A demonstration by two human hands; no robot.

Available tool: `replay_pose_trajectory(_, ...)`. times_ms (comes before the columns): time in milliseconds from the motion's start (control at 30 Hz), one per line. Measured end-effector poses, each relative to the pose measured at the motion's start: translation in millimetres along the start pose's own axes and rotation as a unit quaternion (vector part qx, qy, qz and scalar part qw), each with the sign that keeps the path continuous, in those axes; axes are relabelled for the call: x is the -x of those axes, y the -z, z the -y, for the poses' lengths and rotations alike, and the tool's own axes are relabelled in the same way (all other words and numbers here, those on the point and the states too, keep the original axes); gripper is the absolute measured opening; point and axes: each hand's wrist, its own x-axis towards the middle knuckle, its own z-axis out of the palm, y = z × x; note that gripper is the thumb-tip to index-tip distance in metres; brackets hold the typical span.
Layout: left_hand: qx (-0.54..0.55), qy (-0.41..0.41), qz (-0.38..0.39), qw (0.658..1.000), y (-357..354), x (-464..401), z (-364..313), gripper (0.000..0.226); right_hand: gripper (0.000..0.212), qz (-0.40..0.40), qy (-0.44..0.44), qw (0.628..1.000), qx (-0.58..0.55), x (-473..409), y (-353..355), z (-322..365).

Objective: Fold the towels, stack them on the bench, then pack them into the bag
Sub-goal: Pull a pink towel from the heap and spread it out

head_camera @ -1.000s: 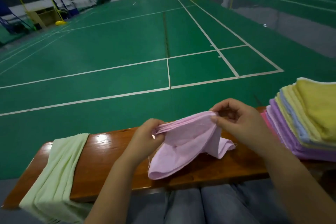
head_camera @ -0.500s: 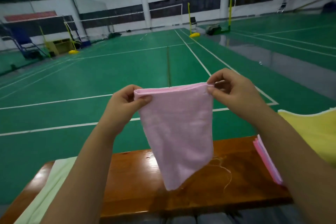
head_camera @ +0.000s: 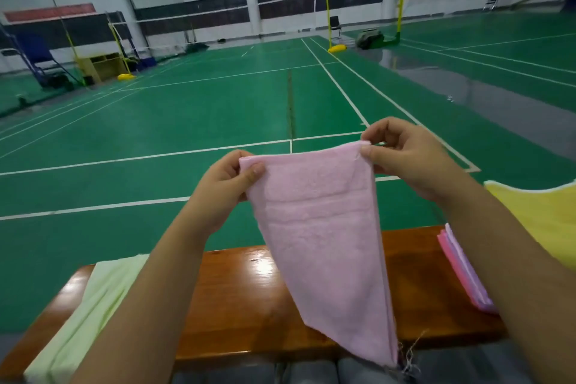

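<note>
A pink towel (head_camera: 321, 227) hangs in the air above the wooden bench (head_camera: 246, 299). My left hand (head_camera: 227, 184) pinches its top left corner and my right hand (head_camera: 405, 156) pinches its top right corner. The towel tapers down to a frayed point near the bench's front edge. A stack of folded towels (head_camera: 467, 271), pink and purple with a yellow one (head_camera: 542, 215) on top, sits at the right end of the bench, partly hidden by my right arm. A pale green towel (head_camera: 90, 312) is draped over the bench's left end.
Beyond the bench lies a green badminton court with white lines. Yellow net posts (head_camera: 328, 22), a chair (head_camera: 335, 25) and a dark bag (head_camera: 369, 38) stand far off. My knees in grey trousers (head_camera: 311, 372) are just below the bench's front edge.
My hands have lifted the pink towel off the bench and spread its top edge taut. The towel now hangs lower and my view has tilted up toward the hall.
</note>
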Motion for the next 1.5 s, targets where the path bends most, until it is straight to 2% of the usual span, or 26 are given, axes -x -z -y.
replay_pose_trajectory(133, -0.018, 0.039, -0.021, 0.999, 2, -25, 16, 0.009, 0.013, -0.012, -0.036, 0.999, -0.013, -23, -2, -21)
replay_pose_trajectory(300, 0.013, -0.018, -0.057, 0.998, 1, -33, -2, 0.014, 0.016, -0.030, 0.019, 0.998, -0.046, -24, -4, -8)
replay_pose_trajectory(467, 0.018, -0.014, -0.014, 1.000, 0, 15, 12, 0.007, 0.017, -0.014, 0.001, 0.998, -0.056, 19, -3, -18)
replay_pose_trajectory(633, -0.020, 0.122, 0.023, 0.992, -15, 97, 78, 0.007, 0.022, 0.051, -0.124, 0.991, -0.018, 98, -10, -89)
replay_pose_trajectory(767, -0.041, 0.234, 0.058, 0.970, -32, 158, 119, 0.007, 0.017, 0.125, -0.238, 0.963, 0.005, 161, -13, -134)
replay_pose_trajectory(900, -0.084, 0.264, 0.092, 0.956, -30, 183, 126, 0.007, 0.014, 0.152, -0.279, 0.948, 0.024, 179, -10, -138)
replay_pose_trajectory(1067, -0.128, 0.244, 0.085, 0.957, -29, 168, 120, 0.003, 0.014, 0.129, -0.278, 0.952, -0.011, 168, -9, -136)
replay_pose_trajectory(1233, -0.150, 0.231, 0.035, 0.961, -29, 120, 124, 0.005, 0.015, 0.068, -0.269, 0.960, -0.022, 121, -12, -146)
replay_pose_trajectory(1500, -0.187, 0.230, -0.024, 0.955, -33, 35, 181, 0.014, 0.015, -0.010, -0.251, 0.968, 0.025, 27, -30, -213)
